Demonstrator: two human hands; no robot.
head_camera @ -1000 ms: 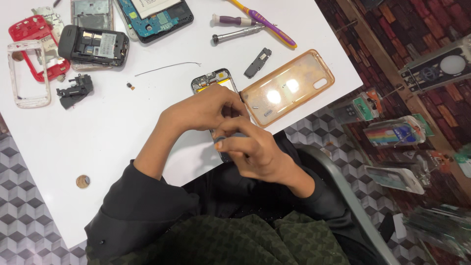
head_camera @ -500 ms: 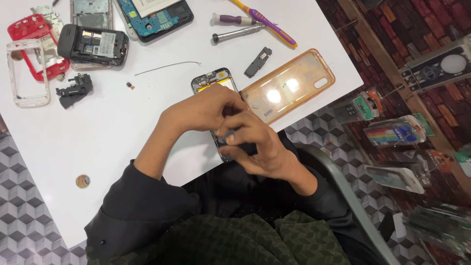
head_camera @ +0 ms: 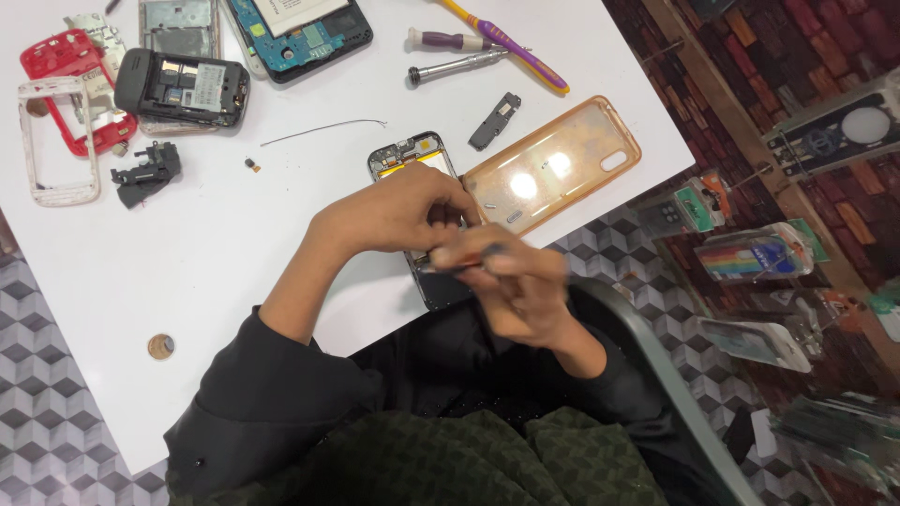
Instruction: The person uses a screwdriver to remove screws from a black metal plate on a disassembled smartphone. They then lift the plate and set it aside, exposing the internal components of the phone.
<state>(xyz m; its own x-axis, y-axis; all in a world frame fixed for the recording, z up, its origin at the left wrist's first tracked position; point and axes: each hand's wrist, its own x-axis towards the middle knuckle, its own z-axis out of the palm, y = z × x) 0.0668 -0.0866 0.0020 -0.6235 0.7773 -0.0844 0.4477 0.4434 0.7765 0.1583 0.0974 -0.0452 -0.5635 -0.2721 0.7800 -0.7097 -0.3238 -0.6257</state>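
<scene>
An opened phone (head_camera: 410,155) with its back removed lies at the near edge of the white table (head_camera: 234,262). My left hand (head_camera: 398,214) lies over the phone's middle and holds it down, fingers curled around it. My right hand (head_camera: 516,286) is just right of it, over the phone's lower end, and is blurred by motion. Its fingers pinch a small dark tool (head_camera: 473,260); the blur hides what kind of tool it is. The phone's lower half is mostly hidden under both hands.
An orange clear phone case (head_camera: 562,164) lies right of the phone, with a small black part (head_camera: 495,109) and two screwdrivers (head_camera: 459,64) behind it. A thin wire (head_camera: 323,128), other phone bodies (head_camera: 183,86) and frames (head_camera: 56,141) sit far left. A coin (head_camera: 161,347) lies near left.
My right hand rose onto the phone's lower end, then shifted slightly to the right and is now blurred. The left hand has stayed on the phone.
</scene>
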